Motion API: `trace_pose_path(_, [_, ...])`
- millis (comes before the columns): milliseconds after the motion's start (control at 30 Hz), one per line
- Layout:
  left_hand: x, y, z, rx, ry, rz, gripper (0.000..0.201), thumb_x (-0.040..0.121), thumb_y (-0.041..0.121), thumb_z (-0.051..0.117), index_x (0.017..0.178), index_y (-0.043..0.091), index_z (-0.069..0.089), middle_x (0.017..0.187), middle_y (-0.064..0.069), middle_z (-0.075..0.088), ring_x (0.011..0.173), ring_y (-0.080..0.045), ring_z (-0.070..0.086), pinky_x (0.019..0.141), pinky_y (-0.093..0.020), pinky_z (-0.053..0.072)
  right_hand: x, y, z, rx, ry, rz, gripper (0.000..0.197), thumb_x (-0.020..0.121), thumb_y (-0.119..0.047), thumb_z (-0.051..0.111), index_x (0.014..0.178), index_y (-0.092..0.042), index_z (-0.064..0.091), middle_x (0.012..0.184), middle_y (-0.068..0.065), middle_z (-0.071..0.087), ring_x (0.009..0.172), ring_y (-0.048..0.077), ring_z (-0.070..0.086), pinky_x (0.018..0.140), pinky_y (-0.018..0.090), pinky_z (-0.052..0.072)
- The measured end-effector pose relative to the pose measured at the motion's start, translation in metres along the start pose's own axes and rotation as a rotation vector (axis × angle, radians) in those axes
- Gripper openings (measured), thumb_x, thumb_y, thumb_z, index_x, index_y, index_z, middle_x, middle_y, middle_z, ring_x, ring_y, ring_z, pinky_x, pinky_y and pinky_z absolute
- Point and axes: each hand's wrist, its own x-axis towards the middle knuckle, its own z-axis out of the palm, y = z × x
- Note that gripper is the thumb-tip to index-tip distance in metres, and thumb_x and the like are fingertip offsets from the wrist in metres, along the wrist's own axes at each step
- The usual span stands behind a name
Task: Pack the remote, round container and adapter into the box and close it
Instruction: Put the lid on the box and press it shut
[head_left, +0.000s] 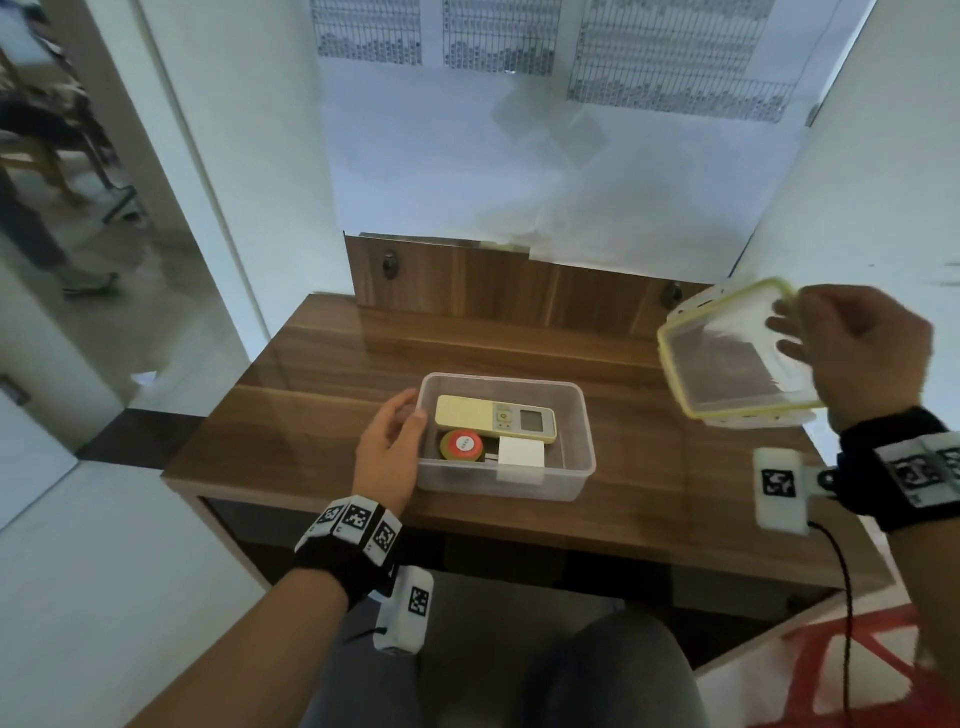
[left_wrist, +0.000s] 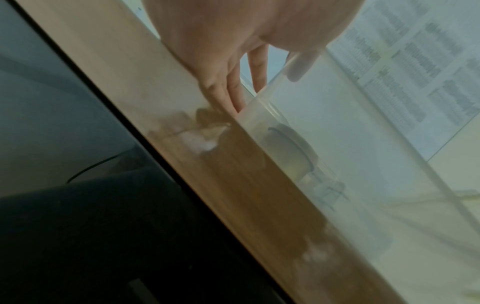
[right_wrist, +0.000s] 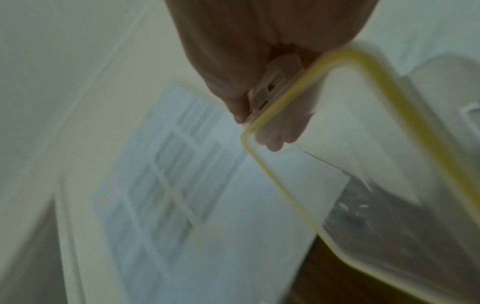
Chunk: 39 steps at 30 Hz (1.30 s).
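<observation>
A clear plastic box (head_left: 588, 431) stands open in the middle of the wooden table (head_left: 311, 405). Inside it lie a pale yellow remote (head_left: 483, 413) at the back, a round container with a red top (head_left: 461, 446) at the front left, and a white adapter (head_left: 521, 453) beside it. My left hand (head_left: 408, 417) holds the box's left end, thumb over the rim. In the left wrist view the left hand (left_wrist: 259, 82) pinches the box wall (left_wrist: 337, 144). My right hand (head_left: 795, 322) grips a clear lid with a yellow seal (head_left: 727, 358), tilted in the air to the box's right. The lid (right_wrist: 363, 144) fills the blurred right wrist view.
A wooden back panel (head_left: 493, 280) rises behind the table, with white walls close on both sides. My knees (head_left: 571, 675) are under the front edge. A red and white object (head_left: 857, 649) sits low at the right. Another person's legs (head_left: 31, 218) show beyond the doorway at left.
</observation>
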Motion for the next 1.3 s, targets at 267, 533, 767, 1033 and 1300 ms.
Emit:
trace_pose_path(267, [0.009,0.037,-0.012,0.170,-0.029,0.125,0.049,0.089,0.039,0.065,0.136,0.031,0.053,0.138,0.009,0.056,0.122,-0.011,0.053,0.098,-0.035,0.048,-0.005,-0.032,0.014,0.615,-0.080,0.324,0.010,0.088,-0.018,0.064,0.093,-0.009,0.065,0.087,0.010,0.075,0.082,0.027,0.072,0.069,0.030,0.057])
trace_pose_path(533, [0.013,0.077,-0.012,-0.147,-0.176,-0.040,0.034,0.098,0.023,0.059,0.131,0.021,0.057,0.109,-0.009,0.074,0.088,-0.025,0.073,0.076,-0.042,0.060,-0.042,-0.013,0.086,0.720,-0.369,0.816,0.027,0.095,-0.027,0.053,0.106,-0.006,0.065,0.093,0.007,0.073,0.070,0.011,0.073,0.057,0.022,0.057])
trace_pose_path(767, [0.024,0.057,-0.029,-0.006,-0.118,0.003,0.026,0.091,0.009,0.067,0.115,0.020,0.069,0.091,-0.004,0.073,0.081,-0.020,0.069,0.070,-0.043,0.060,-0.064,0.017,0.106,0.516,-0.509,0.735,0.032,0.096,-0.027,0.052,0.106,-0.004,0.071,0.097,0.017,0.074,0.077,0.021,0.070,0.068,0.032,0.057])
trace_pose_path(1033, [0.031,0.033,-0.024,0.221,0.006,0.093,0.022,0.089,0.018,0.071,0.112,0.016,0.073,0.096,0.000,0.074,0.087,-0.013,0.069,0.078,-0.034,0.058,-0.082,0.045,0.106,0.029,-0.448,0.506,0.031,0.088,-0.016,0.066,0.118,-0.009,0.063,0.082,0.007,0.065,0.054,0.009,0.055,0.046,0.024,0.043])
trace_pose_path(1300, [0.024,0.027,-0.023,0.255,0.014,0.124,0.025,0.093,0.015,0.067,0.116,0.011,0.073,0.095,0.013,0.069,0.089,0.008,0.060,0.073,-0.006,0.042,-0.095,0.057,0.108,0.164,-0.407,0.585,0.028,0.091,-0.009,0.060,0.119,-0.011,0.063,0.089,0.013,0.067,0.069,0.024,0.054,0.052,0.028,0.046])
